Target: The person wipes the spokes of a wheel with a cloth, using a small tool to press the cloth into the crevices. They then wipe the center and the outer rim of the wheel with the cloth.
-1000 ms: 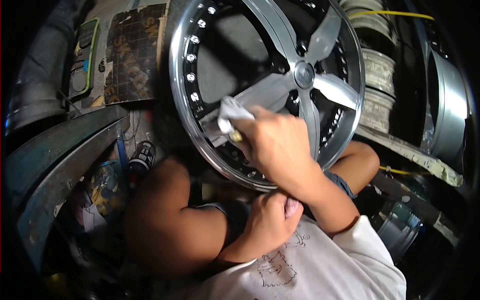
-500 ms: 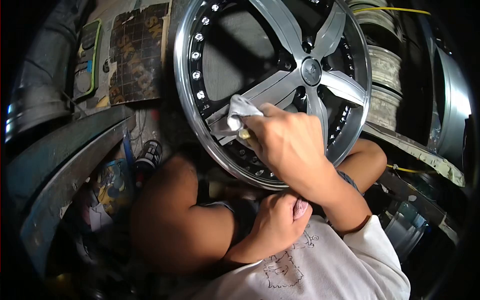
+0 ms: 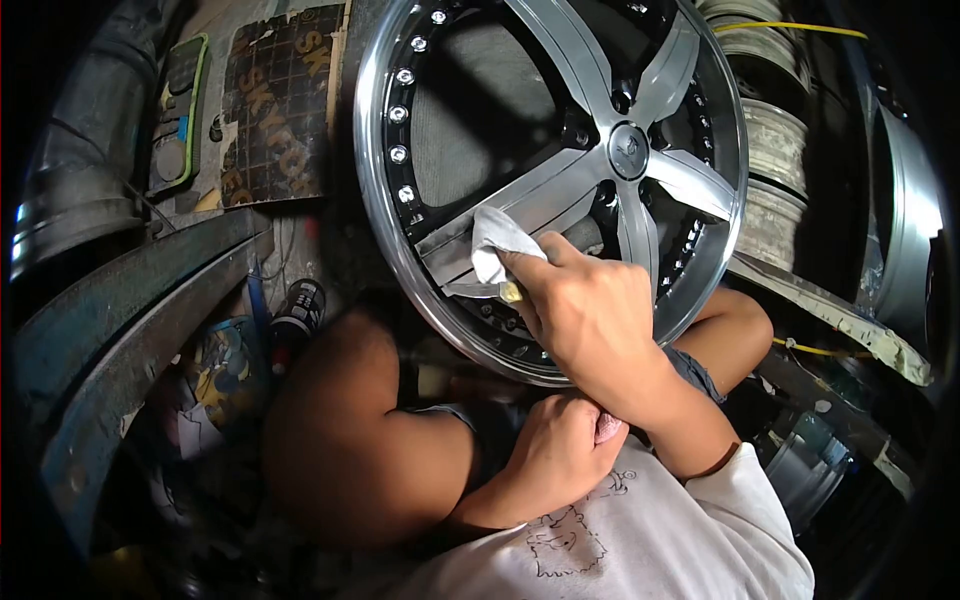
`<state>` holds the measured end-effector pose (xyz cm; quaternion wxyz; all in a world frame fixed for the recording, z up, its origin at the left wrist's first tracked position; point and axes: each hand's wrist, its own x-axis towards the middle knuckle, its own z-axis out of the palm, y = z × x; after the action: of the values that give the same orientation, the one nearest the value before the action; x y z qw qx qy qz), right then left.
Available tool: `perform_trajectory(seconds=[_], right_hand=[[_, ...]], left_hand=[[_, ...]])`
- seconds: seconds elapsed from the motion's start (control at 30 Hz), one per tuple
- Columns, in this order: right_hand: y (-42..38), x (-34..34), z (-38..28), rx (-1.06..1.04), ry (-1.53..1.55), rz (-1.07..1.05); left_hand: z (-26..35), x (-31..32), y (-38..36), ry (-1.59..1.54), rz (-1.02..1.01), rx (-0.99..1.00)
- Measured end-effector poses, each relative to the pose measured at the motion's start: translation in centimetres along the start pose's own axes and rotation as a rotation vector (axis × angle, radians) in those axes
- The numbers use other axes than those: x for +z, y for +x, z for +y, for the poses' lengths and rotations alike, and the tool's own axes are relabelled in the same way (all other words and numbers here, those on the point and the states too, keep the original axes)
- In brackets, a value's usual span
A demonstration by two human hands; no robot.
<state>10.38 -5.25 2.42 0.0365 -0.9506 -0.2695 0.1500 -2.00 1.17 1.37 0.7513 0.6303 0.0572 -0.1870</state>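
A car wheel rim (image 3: 372, 170) with a polished lip, silver spokes and a black inner ring stands in front of me. My right hand (image 3: 598, 310) is closed round a folded white cloth (image 3: 492, 245) and a small knife (image 3: 472, 290) with a yellowish handle end. The cloth lies against the lower left spoke (image 3: 545, 190), and the blade points left near the spoke's outer end. Below the right forearm, my left hand (image 3: 565, 440) is closed on a pinkish bundle (image 3: 607, 428), cloth-like, mostly hidden in the fist.
More rims (image 3: 775, 140) are stacked at the right, with another rim (image 3: 910, 200) beyond. At the left are a dark printed board (image 3: 280, 105), a green-edged tray (image 3: 180, 120), a metal beam (image 3: 140, 300) and a dark can (image 3: 300, 305). My bent legs flank the wheel.
My right hand has moved slightly right and down with the cloth and knife, and more of the blade shows. The view has shifted a little. My left hand keeps its grip.
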Motion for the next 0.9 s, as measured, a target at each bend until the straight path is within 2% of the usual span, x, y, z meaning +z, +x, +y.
perform_trajectory(seconds=[0.07, 0.17, 0.27, 0.3, 0.37, 0.47, 0.57, 0.67, 0.77, 0.9], right_hand=[[0.2, 0.1, -0.1, -0.010, 0.006, 0.009], [-0.4, 0.3, 0.2, -0.012, 0.010, -0.034], [-0.2, 0.0, 0.0, 0.015, 0.010, -0.060], [0.3, 0.3, 0.0, -0.006, 0.022, 0.011], [-0.4, 0.3, 0.3, 0.030, 0.018, -0.057], [-0.3, 0.6, 0.2, 0.031, 0.066, -0.078], [0.1, 0.8, 0.2, 0.008, 0.024, -0.028], [-1.0, 0.8, 0.3, -0.013, 0.040, -0.047], [0.0, 1.2, 0.0, -0.048, 0.056, 0.003], [-1.0, 1.3, -0.3, -0.027, 0.084, 0.003]], left_hand=[[0.1, -0.1, 0.2, 0.013, 0.066, 0.029], [-0.5, -0.4, 0.0, 0.004, -0.134, -0.105], [-2.1, 0.9, -0.5, -0.004, -0.031, 0.006], [-1.5, 0.7, -0.5, -0.053, -0.052, -0.052], [0.1, -0.1, 0.3, -0.147, -0.090, -0.150], [-0.9, 0.0, 0.1, -0.009, -0.118, -0.066], [-0.2, -0.2, 0.0, -0.034, -0.051, -0.105], [-0.2, -0.4, -0.3, 0.075, -0.111, -0.091], [-0.5, -0.3, -0.2, 0.042, 0.014, -0.031], [-0.4, -1.0, -0.3, 0.028, -0.067, -0.069]])
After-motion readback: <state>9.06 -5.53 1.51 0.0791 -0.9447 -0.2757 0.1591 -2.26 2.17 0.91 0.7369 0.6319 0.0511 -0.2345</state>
